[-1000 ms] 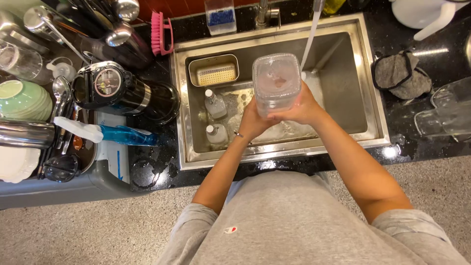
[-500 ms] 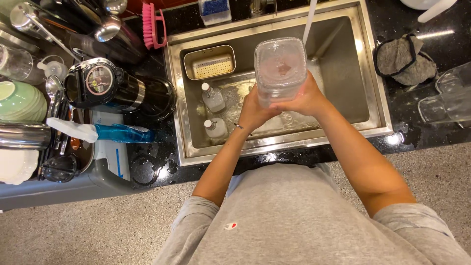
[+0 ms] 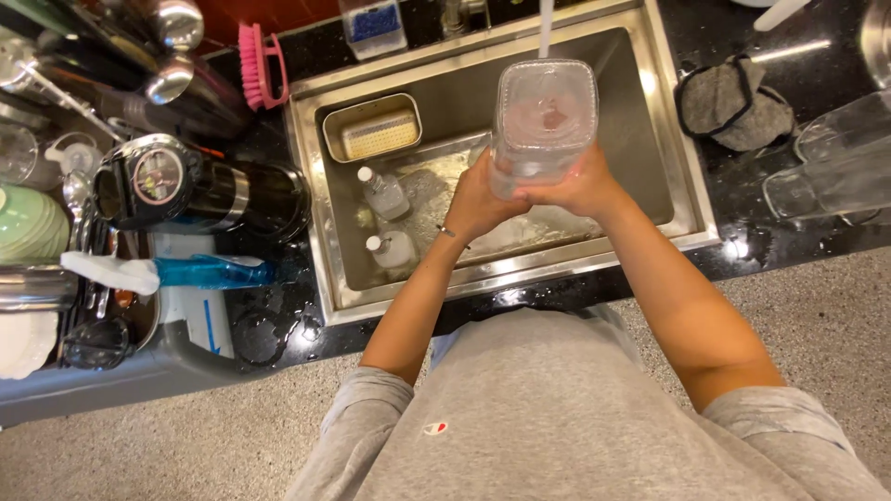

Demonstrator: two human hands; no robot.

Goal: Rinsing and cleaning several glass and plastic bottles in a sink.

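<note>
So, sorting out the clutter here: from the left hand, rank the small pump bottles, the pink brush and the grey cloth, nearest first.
From the left hand:
1. Small pump bottles, just left, in the sink.
2. Pink brush, far left on the counter.
3. Grey cloth, right counter; close to the brush's distance, hard to call.

**Container's crept up under the water stream**

So over the last second the clear square container [image 3: 543, 116] has gone up and away from the person, toward the back of the sink [image 3: 664, 111]. Earlier the stream of water [image 3: 546, 23] ran down past its right side into the basin; now the stream comes down right at the container's far edge, basically onto its top. Both hands went with it: the left hand [image 3: 475, 206] and right hand [image 3: 580, 186] sit higher over the basin than before. The head camera has drifted too, so the sink, the pink brush [image 3: 252, 63] and the grey cloth [image 3: 733, 102] all slid left in view.
</note>
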